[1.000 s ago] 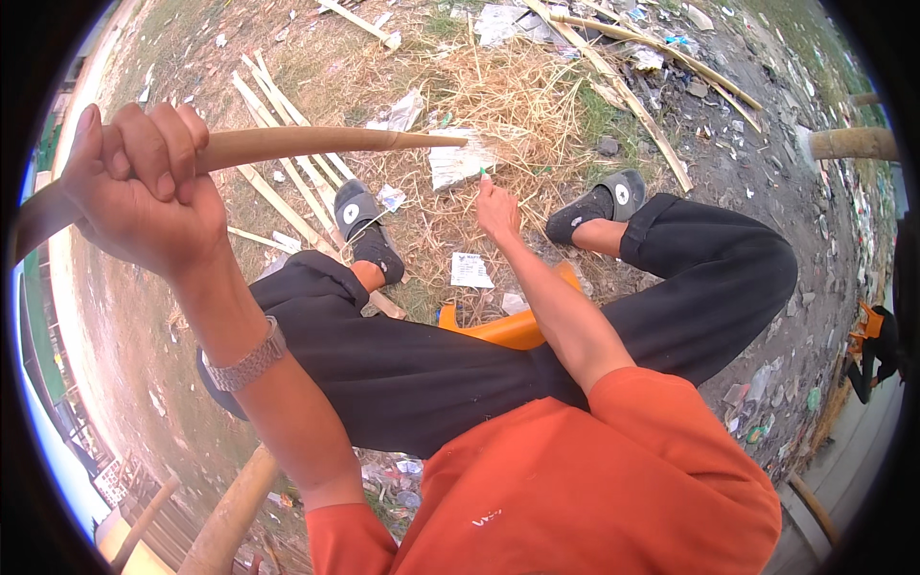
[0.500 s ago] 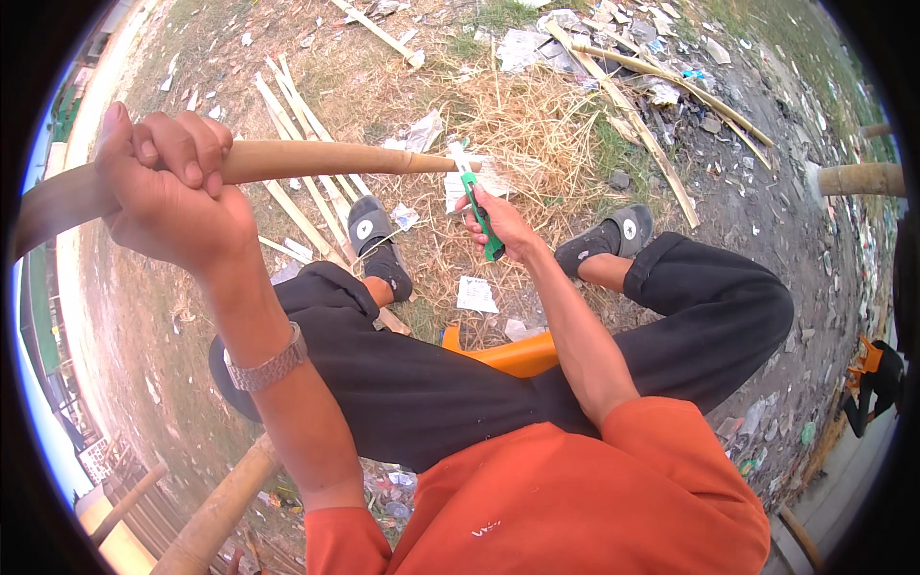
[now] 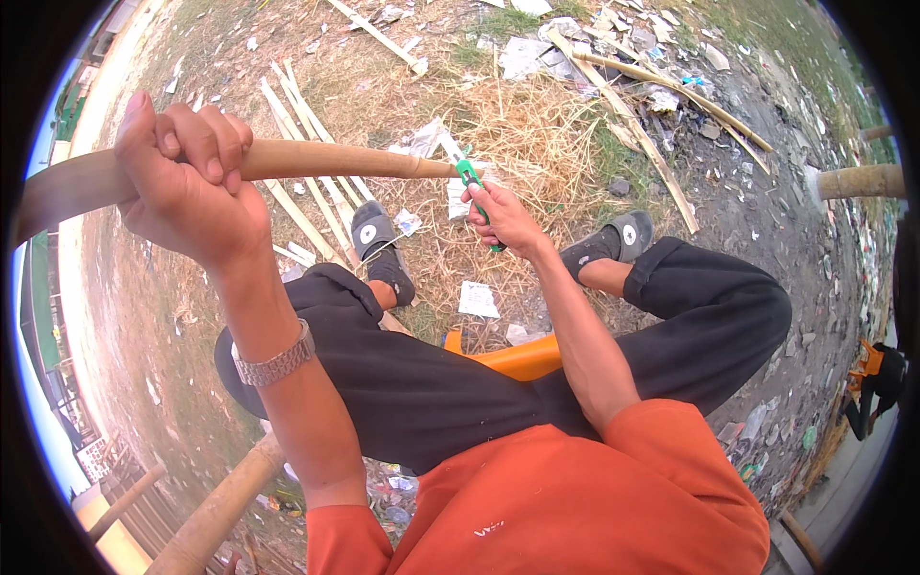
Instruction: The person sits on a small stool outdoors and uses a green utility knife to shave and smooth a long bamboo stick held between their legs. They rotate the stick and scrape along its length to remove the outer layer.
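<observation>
My left hand point(image 3: 196, 182) is wrapped round a long tan bamboo strip point(image 3: 335, 159), raised at the left and reaching across to the middle. In my right hand point(image 3: 505, 218) is a green utility knife point(image 3: 468, 175), its pale blade point(image 3: 450, 148) pointing up and to the left. The knife lies at the strip's far end; whether the blade touches the strip I cannot tell. My left fingers are closed over the strip, and my right fingers are curled round the knife's handle.
Split bamboo strips point(image 3: 305, 120) lie on the ground beyond my left foot. A pile of straw-like shavings point(image 3: 537, 129) lies ahead. More bamboo pieces point(image 3: 632, 125) rest at the far right. Under my legs is an orange seat point(image 3: 517, 359). A bamboo pole point(image 3: 225, 503) stands at lower left.
The left hand has shifted slightly right with the bamboo strip. The right hand has turned the knife so that its blade tilts further to the left.
</observation>
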`<state>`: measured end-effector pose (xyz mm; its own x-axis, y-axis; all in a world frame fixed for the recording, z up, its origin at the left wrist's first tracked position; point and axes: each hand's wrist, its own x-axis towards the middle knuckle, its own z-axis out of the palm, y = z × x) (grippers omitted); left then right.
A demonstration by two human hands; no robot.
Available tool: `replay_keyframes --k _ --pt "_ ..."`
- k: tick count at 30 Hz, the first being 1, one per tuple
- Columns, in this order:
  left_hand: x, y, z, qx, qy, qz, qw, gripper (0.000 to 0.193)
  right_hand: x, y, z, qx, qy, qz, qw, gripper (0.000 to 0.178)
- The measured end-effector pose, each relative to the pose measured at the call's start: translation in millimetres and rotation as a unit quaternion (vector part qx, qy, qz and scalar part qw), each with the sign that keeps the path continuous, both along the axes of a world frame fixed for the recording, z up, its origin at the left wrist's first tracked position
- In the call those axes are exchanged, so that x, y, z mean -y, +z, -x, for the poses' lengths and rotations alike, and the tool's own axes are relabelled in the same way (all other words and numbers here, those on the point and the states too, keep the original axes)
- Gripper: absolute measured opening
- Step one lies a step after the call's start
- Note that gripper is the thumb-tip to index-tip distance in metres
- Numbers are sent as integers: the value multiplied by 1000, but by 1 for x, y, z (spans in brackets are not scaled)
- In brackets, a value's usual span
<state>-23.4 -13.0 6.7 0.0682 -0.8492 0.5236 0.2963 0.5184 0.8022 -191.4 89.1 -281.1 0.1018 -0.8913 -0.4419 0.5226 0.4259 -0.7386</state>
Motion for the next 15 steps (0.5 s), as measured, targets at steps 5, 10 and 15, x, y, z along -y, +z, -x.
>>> replay_keyframes --k 5,10,15 --pt "-2 1 3 5 2 1 1000 36 4 8 -18 -368 -69 50 926 37" --pt "-4 0 4 4 -3 8 1000 35 8 35 -41 -521 -32 -32 852 45" --pt "-1 0 1 29 17 16 999 37 7 37 -38 -541 -19 -28 840 45"
